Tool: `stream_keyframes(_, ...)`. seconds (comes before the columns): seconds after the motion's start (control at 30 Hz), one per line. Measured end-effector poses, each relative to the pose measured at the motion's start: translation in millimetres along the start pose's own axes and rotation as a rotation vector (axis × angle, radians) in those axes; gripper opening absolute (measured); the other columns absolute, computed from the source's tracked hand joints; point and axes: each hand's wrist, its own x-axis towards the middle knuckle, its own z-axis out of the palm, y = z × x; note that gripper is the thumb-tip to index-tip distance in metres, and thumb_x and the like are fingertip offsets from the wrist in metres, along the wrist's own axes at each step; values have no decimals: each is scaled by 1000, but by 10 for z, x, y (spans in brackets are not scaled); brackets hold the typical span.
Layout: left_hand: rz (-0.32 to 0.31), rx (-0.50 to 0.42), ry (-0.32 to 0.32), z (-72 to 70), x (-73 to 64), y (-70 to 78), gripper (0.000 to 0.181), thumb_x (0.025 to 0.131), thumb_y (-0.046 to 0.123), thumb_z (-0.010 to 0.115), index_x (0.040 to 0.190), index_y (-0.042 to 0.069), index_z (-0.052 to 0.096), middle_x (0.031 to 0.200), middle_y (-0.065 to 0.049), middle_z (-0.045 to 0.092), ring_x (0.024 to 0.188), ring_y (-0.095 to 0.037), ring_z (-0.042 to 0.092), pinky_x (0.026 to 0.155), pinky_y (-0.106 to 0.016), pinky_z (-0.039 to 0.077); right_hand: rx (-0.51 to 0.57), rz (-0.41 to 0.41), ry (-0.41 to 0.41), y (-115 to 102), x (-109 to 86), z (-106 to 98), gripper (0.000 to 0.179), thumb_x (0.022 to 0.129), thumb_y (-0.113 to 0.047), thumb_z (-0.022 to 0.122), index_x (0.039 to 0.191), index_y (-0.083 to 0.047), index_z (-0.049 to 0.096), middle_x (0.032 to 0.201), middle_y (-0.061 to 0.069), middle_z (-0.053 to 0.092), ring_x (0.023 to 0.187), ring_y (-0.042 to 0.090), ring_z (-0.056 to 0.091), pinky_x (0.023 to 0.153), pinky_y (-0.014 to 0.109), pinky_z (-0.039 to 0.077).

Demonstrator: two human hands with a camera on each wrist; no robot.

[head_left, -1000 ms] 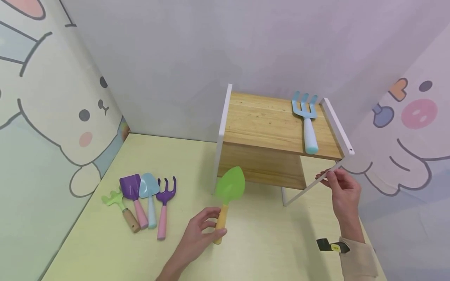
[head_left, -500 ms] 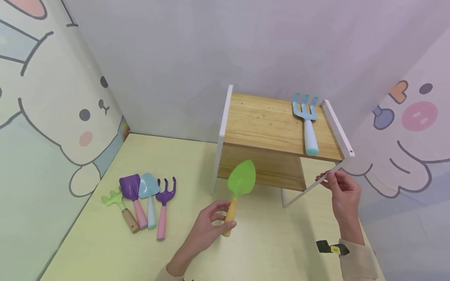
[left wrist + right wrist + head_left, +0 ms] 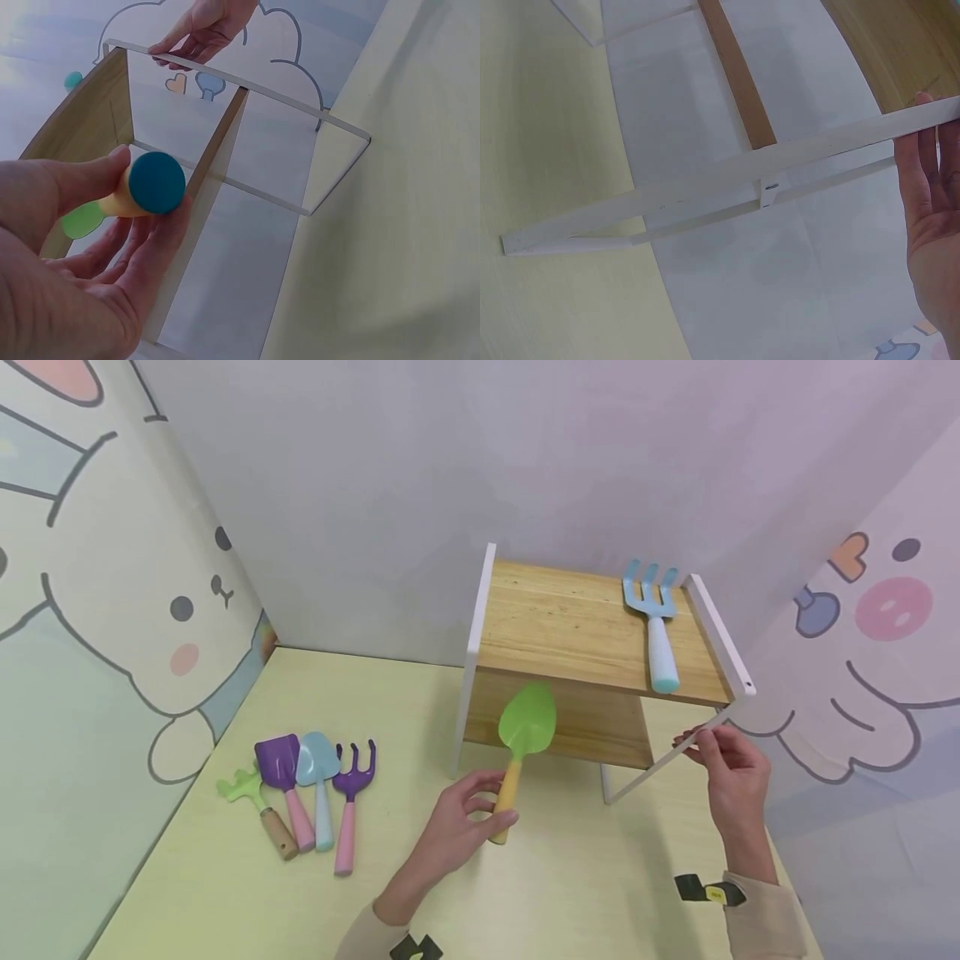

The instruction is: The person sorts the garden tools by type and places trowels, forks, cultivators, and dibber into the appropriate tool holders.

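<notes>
My left hand (image 3: pixel 463 828) pinches the yellow handle of a green garden trowel (image 3: pixel 528 720), blade up, in front of the shelf's lower board. The left wrist view shows the handle's teal end cap (image 3: pixel 157 183) between thumb and fingers. A two-tier wooden shelf (image 3: pixel 555 618) with white side frames stands on the table. At its right side my right hand (image 3: pixel 738 777) grips the front upright of the white frame (image 3: pixel 817 150) between thumb and fingers. On the top board, toward the right, lies a light blue hand fork (image 3: pixel 660 643), tines to the back.
Several garden tools lie on the table (image 3: pixel 225 893) at left: a green rake (image 3: pixel 277 831) with a wooden handle, a purple shovel (image 3: pixel 279 760), a light blue trowel (image 3: pixel 318 760) and a purple fork (image 3: pixel 352 781). Printed walls (image 3: pixel 337 510) enclose the back and sides.
My left hand has carried the green trowel right and forward, from beside the shelf's left front leg to before the lower board. My right hand stays on the frame.
</notes>
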Motion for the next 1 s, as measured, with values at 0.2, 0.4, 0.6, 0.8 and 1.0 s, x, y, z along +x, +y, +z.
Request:
stream_keyframes(0.2, -13, -1, -10, 53, 102, 67, 52, 90, 9, 79, 137, -1, 59, 121, -18, 65, 95, -24, 71, 74, -31, 62, -54, 30, 25, -2, -6, -8, 15, 100, 12, 55, 107, 24, 58, 94, 8, 75, 85, 16, 76, 79, 26, 60)
stream_keyframes(0.4, -3, 17, -10, 107, 211, 140, 52, 91, 10, 79, 138, -1, 59, 123, -18, 65, 96, -24, 71, 73, -30, 62, -82, 42, 24, -15, -9, 2, 16, 100, 10, 56, 109, 24, 58, 94, 7, 75, 85, 15, 76, 80, 25, 60)
stream_keyframes(0.6, 3, 41, -9, 181, 341, 221, 51, 92, 13, 79, 137, -1, 60, 124, -17, 65, 96, -24, 72, 72, -28, 61, -84, 48, 29, -20, -12, 6, 17, 100, 11, 56, 110, 25, 56, 94, 6, 75, 85, 15, 75, 80, 25, 60)
stream_keyframes(0.8, 7, 36, -30, 265, 436, 281, 51, 92, 12, 79, 137, -2, 60, 125, -16, 66, 96, -25, 73, 72, -27, 60, -73, 43, 30, -15, -11, 7, 17, 100, 11, 56, 110, 25, 57, 94, 7, 75, 85, 16, 75, 79, 26, 60)
stream_keyframes(1.0, 10, 65, -48, 322, 530, 314, 50, 93, 15, 79, 136, -2, 61, 125, -14, 66, 97, -22, 73, 74, -28, 61, -63, 40, 28, -6, -12, 5, 18, 100, 11, 55, 110, 26, 55, 94, 7, 75, 84, 16, 75, 80, 26, 60)
